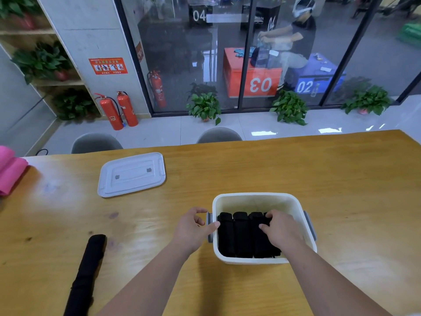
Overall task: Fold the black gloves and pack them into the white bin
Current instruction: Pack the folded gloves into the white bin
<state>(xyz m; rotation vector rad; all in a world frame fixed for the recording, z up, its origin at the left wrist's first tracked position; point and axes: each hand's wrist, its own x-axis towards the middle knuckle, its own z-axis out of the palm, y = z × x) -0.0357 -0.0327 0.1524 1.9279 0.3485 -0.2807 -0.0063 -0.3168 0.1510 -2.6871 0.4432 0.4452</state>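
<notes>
**Folded black gloves seated in the white bin, both hands at the bin**

A long wooden table fills the lower half of the view. Near its front edge, right of centre, the white bin is set upright and uncovered, with a grey handle on each short side. Its flat white lid is laid well apart on the table, behind and to the left. A long unfolded black glove is stretched on the table at lower left, apart from the bin. A pink cloth is seen at the table's left edge.

Inside the bin, the folded black gloves are packed side by side as upright rolls along the near and left part of the interior; the far right part is bare.

The right hand is lowered into the bin, its fingers curled and closed over the rightmost roll. The left hand is placed against the bin's left wall by the grey handle, thumb tip on the rim, fingers loosely curled and spread, nothing clamped between them.
</notes>
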